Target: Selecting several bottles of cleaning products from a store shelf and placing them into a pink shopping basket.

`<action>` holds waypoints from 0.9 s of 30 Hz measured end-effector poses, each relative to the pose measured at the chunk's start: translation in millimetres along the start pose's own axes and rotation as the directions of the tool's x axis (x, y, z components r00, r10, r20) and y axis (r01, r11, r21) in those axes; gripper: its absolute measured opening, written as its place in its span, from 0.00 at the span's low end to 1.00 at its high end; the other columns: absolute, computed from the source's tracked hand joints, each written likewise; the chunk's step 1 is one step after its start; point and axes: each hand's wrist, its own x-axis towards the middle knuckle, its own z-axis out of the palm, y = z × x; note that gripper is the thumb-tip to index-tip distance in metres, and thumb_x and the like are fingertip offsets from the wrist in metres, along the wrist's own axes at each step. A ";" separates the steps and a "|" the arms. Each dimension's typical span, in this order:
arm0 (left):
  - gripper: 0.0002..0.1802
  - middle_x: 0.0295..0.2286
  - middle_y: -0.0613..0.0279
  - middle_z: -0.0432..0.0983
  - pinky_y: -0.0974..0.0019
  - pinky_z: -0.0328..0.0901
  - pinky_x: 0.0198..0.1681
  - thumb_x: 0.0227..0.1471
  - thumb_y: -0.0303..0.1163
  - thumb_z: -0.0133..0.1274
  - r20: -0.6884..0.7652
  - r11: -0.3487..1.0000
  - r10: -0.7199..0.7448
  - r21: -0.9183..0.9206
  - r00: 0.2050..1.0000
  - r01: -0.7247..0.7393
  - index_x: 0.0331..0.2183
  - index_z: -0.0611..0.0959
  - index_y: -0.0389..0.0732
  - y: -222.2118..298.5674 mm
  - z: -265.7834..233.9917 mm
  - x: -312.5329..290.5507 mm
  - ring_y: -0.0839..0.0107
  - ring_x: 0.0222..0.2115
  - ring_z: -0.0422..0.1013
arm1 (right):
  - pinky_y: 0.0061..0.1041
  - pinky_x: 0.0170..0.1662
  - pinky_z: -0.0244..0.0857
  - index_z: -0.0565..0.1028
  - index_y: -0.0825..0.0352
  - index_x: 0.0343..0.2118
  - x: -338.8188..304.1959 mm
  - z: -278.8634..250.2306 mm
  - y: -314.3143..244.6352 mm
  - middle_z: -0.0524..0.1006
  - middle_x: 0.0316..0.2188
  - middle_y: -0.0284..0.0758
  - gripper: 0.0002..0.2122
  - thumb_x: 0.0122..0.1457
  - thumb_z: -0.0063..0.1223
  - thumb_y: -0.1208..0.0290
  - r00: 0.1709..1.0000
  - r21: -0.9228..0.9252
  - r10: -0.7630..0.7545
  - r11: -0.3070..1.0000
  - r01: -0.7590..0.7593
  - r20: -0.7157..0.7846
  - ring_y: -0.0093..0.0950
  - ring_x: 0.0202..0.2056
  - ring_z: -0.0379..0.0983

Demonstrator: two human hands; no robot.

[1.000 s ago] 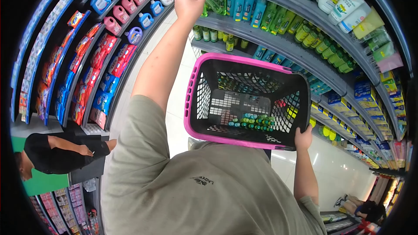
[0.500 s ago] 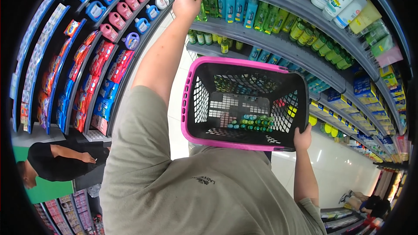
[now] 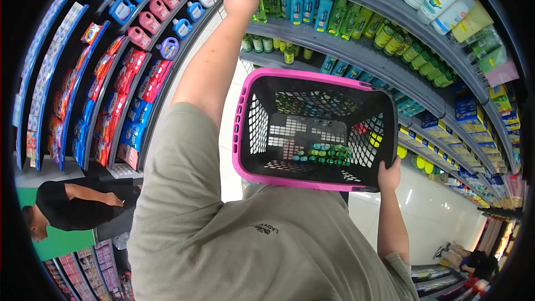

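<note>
My left arm reaches up to the shelf at the top of the view. My left hand is closed at a green bottle, though its fingers partly hide where they meet it. Held in front of my body is a black shopping basket with a pink rim, its opening toward me. My right hand grips the basket's right lower corner. Several small green and teal bottles show low inside the basket.
Blue bottles and yellow-green bottles line the shelf beside my left hand. Detergent jugs and bagged packs fill the left shelving. A person in black is at lower left; another person is far right.
My left hand has shifted slightly right, staying at the green bottle. The basket has moved a little up and right with my right hand on it.
</note>
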 end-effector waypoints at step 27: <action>0.21 0.41 0.48 0.76 0.58 0.65 0.48 0.46 0.41 0.57 0.982 0.961 0.184 -0.187 -0.034 -0.204 0.41 0.81 0.38 -60.5 105.6 -392.3 0.53 0.44 0.71 | 0.42 0.43 0.68 0.62 0.66 0.55 -3.1 -5.1 -6.8 0.77 0.40 0.49 0.29 0.52 0.54 0.60 1.000 -0.005 -0.024 1.000 0.024 -0.013 0.49 0.40 0.75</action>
